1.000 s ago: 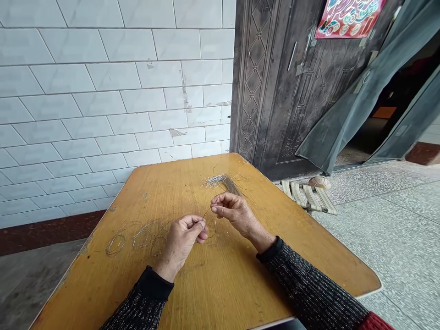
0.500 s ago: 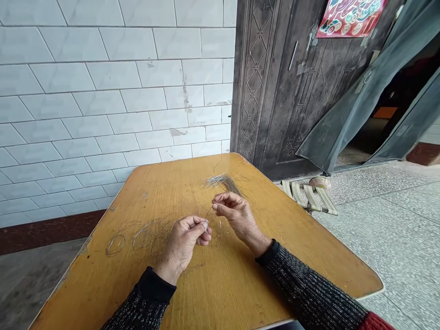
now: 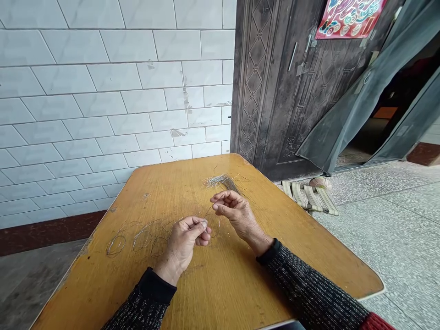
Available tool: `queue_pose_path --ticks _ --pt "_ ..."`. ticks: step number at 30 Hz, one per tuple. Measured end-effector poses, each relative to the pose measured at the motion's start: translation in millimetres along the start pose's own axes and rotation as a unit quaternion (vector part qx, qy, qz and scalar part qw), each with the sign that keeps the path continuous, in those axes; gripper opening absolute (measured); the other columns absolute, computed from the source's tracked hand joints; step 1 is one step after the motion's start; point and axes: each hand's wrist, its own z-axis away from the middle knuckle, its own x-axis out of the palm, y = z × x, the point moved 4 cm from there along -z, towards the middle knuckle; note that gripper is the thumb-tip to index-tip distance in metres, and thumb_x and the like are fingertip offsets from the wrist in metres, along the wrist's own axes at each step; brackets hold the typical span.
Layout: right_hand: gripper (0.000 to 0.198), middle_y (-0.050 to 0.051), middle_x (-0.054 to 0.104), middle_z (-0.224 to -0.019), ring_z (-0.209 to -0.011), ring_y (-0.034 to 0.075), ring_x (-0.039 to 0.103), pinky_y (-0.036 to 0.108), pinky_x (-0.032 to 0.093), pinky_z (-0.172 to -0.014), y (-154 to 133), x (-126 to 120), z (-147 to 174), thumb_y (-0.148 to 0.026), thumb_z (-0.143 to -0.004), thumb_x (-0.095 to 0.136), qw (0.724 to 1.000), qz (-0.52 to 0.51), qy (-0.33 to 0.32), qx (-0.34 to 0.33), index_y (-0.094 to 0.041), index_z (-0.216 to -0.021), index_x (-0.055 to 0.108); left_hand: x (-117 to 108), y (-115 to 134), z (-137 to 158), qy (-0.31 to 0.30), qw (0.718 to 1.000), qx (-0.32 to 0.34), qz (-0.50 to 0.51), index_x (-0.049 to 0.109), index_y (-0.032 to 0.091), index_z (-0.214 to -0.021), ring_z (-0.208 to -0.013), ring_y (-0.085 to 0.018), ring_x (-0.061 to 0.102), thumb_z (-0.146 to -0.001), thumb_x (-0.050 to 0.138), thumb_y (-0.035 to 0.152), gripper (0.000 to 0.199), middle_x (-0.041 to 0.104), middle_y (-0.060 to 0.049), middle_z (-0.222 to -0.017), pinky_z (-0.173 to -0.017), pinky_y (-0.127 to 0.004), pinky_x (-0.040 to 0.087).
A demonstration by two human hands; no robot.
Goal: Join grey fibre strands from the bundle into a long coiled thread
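A thin wire [image 3: 208,211] runs between my two hands above the middle of the table, with part of it bent into a loop below my right hand. My left hand [image 3: 187,236] pinches it between thumb and fingers. Higher and to the right, my right hand [image 3: 235,213] is closed on the wire with thumb and forefinger. Left of my left hand lie several looped wires, among them one wire coil [image 3: 117,245] farthest left and another wire coil [image 3: 142,238] beside it. Beyond my right hand rests a bundle of loose wires [image 3: 222,180].
The yellow wooden table [image 3: 165,183] stands against a white tiled wall [image 3: 113,87]. A dark carved door [image 3: 268,91] and a grey curtain [image 3: 343,119] are at the back right. A low strap stool [image 3: 309,197] sits on the floor beyond the table's right edge.
My right hand's fingertips have shifted very slightly up and to the left. Otherwise both hands keep their grip on the wire, and the coils and bundle lie as before.
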Motion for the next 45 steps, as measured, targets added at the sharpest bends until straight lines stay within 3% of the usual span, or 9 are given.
queue_pose_path --ticks 7,12,18,28,35,40,45 --pt "0.018 -0.003 0.062 -0.069 -0.063 0.008 0.055 0.02 0.043 -0.057 2.6 -1.5 -1.7 -0.016 -0.054 0.075 0.999 -0.023 0.007 -0.028 -0.019 -0.063 0.06 1.8 -0.8 -0.1 -0.01 1.0 -0.006 0.005 0.06 0.012 -0.064 -0.049 -0.008 0.052 -0.06 0.068 0.027 0.018 0.062 -0.003 -0.06 -0.049 -0.021 0.041" --pt "0.014 -0.001 0.065 -0.074 -0.063 0.01 0.059 0.023 0.045 -0.057 -0.7 -4.3 -0.4 -0.024 -0.059 0.073 1.0 0.001 0.031 0.004 -0.02 -0.068 0.063 -1.1 -1.0 -1.2 0.013 1.0 0.008 -0.01 0.06 0.012 -0.063 -0.05 -0.009 0.052 -0.06 0.068 0.028 0.017 0.062 -0.003 -0.059 -0.049 -0.022 0.042" --pt "0.015 -0.003 0.063 -0.063 -0.058 0.01 0.06 0.022 0.045 -0.057 -0.9 -7.1 -1.7 -0.023 -0.058 0.074 0.999 -0.009 0.051 -0.015 -0.019 -0.065 0.062 -0.3 -0.8 -0.8 0.01 1.0 0.007 -0.001 0.06 0.012 -0.062 -0.049 -0.009 0.052 -0.06 0.068 0.028 0.018 0.062 -0.004 -0.059 -0.047 -0.022 0.042" --pt "0.018 -0.001 0.064 -0.064 -0.061 0.012 0.063 0.022 0.046 -0.056 -2.9 -3.5 1.7 -0.031 -0.064 0.071 0.999 0.024 0.047 -0.004 -0.018 -0.069 0.06 -0.8 -2.3 -3.1 -0.001 1.0 -0.008 0.027 0.059 0.012 -0.062 -0.048 -0.008 0.051 -0.058 0.069 0.027 0.018 0.061 -0.003 -0.059 -0.047 -0.02 0.041" --pt "0.034 0.001 0.062 -0.077 -0.06 0.01 0.059 0.019 0.041 -0.047 -1.8 -6.5 1.4 -0.042 -0.068 0.065 0.996 0.065 0.028 0.052 -0.019 -0.092 0.057 -11.9 -1.8 -7.8 0.056 0.997 0.038 -0.025 0.059 0.013 -0.066 -0.05 -0.009 0.054 -0.063 0.067 0.029 0.019 0.062 -0.003 -0.062 -0.048 -0.021 0.043" --pt "0.032 -0.002 0.055 -0.056 -0.045 0.007 0.048 0.018 0.034 -0.039 8.8 1.8 3.5 -0.044 -0.06 0.071 0.978 0.144 -0.085 0.122 -0.015 -0.065 0.057 -19.3 -0.8 -10.9 0.092 0.994 0.043 -0.039 0.06 0.013 -0.074 -0.052 -0.01 0.057 -0.065 0.066 0.033 0.023 0.064 -0.004 -0.066 -0.045 -0.02 0.042" --pt "0.035 -0.003 0.056 -0.052 -0.042 0.006 0.046 0.018 0.034 -0.04 11.7 2.6 4.3 -0.047 -0.058 0.071 0.98 0.13 -0.073 0.134 -0.016 -0.058 0.055 -16.6 3.1 -7.9 0.077 0.995 0.045 -0.048 0.061 0.013 -0.077 -0.053 -0.01 0.059 -0.066 0.065 0.037 0.027 0.065 -0.005 -0.074 -0.046 -0.019 0.041"
